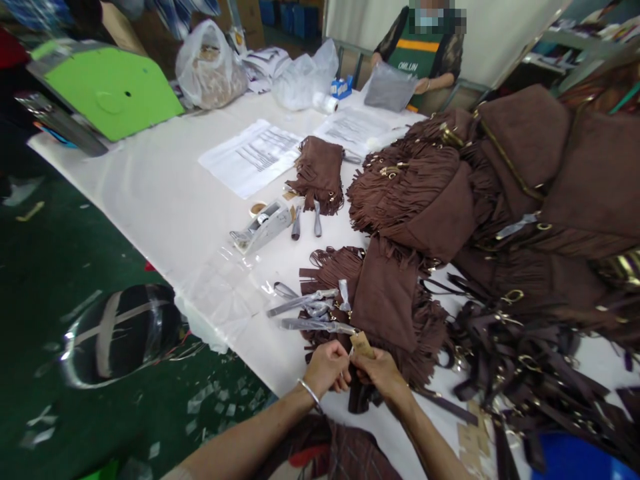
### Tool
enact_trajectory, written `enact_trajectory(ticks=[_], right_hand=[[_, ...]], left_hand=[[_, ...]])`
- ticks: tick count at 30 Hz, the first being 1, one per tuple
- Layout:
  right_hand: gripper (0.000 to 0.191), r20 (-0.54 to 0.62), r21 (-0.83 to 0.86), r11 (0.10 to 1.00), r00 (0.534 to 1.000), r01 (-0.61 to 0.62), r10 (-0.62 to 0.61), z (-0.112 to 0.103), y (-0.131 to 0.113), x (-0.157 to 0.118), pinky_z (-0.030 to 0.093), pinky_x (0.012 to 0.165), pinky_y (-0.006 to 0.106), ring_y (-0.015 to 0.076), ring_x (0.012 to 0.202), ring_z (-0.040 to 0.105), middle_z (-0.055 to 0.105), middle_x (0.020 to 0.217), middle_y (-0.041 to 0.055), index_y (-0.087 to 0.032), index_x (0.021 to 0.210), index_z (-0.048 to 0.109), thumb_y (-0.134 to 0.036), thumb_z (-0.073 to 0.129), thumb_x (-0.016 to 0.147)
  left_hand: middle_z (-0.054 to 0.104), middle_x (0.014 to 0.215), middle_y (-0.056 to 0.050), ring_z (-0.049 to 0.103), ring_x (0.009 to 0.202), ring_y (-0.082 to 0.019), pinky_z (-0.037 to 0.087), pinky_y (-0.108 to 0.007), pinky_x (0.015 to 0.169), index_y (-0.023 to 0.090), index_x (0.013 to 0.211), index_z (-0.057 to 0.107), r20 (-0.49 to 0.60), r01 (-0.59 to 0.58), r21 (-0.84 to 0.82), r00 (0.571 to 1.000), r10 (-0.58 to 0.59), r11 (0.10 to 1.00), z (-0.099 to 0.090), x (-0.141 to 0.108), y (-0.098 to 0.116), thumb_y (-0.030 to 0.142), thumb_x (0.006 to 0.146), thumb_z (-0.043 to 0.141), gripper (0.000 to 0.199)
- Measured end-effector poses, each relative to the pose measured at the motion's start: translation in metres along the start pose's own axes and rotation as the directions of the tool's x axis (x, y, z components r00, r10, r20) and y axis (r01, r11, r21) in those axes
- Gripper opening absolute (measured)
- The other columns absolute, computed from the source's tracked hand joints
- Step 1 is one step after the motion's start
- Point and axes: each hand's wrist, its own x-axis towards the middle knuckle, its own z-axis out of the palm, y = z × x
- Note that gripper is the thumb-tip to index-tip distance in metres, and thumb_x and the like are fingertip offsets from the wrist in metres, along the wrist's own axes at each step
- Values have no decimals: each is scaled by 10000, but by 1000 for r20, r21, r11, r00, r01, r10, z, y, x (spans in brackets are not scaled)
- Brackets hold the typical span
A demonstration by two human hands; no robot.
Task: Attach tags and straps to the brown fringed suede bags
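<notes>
– step?
– tag handling, i'd say. right hand (pixel 383 375): thumb and fingers clamped on the paper tag (pixel 362 345).
– left hand (pixel 326 370)?
– fingertips together, just beside the tag. can't tell if they pinch anything.
– next move calls for?
– fine fingertip control, probably.
– tag location?
– near the fringed bag (pixel 387 293), by the bench's (pixel 267 350) near edge.

Chocolate-brown bags (pixel 385 293), lime-green machine (pixel 107 87), dark-green floor (pixel 125 427)
</notes>
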Motion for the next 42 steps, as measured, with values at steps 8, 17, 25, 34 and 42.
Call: enact_trajectory(ticks=[8, 17, 25, 34, 42], right_hand=[[340, -78, 41, 999, 996, -33, 36, -9, 1, -5, 399, 382, 185, 94, 415, 517, 580, 482, -33, -159, 699, 624, -362, 793, 485], [564, -122, 176, 984, 992, 34, -13, 3, -13, -10, 544, 521, 280, 137, 557, 620, 694, 782, 57, -166, 893, 648, -636, 705, 586], [261, -201, -406, 819, 834, 406, -514, -13, -20, -22, 459, 668, 271, 181, 706, 599, 639, 733, 33, -209, 798, 672, -465, 626, 788], [178, 323, -884, 100, 751, 457, -576, -12, -45, -27, 361, 607, 270, 193, 727, 617, 648, 785, 50, -194, 828, 647, -100, 498, 856], [291, 182, -706, 537, 851, 462, -493, 0, -43, -19, 475, 707, 245, 190, 833, 669, 715, 908, 67, -206, 927, 675, -262, 389, 931]], left_hand=[[617, 696, 9, 554, 614, -97, 425, -185, 547, 157, 692, 582, -31, -132, -240, 991, 129, 962, -16, 0, 13, 314, 614, 687, 205], [534, 515, 34, 589, 677, -146, 437, -247, 716, 187, 702, 504, 64, -120, -469, 983, 169, 875, -8, -5, 25, 345, 647, 711, 267], [297, 452, 123, 274, 399, -43, 245, -172, 439, 179, 737, 513, 48, -61, -507, 994, 99, 860, -17, 5, 28, 425, 655, 782, 374], [575, 672, 6, 464, 471, -93, 326, -215, 441, 150, 1127, 624, 163, -188, -8, 969, 186, 982, -2, -14, 54, 364, 813, 550, 386], [532, 1269, -62, 594, 909, -168, 495, -336, 896, 280, 1340, 465, 183, -554, 375, 830, 527, 744, 3, -46, 57, 107, 845, 432, 526]])
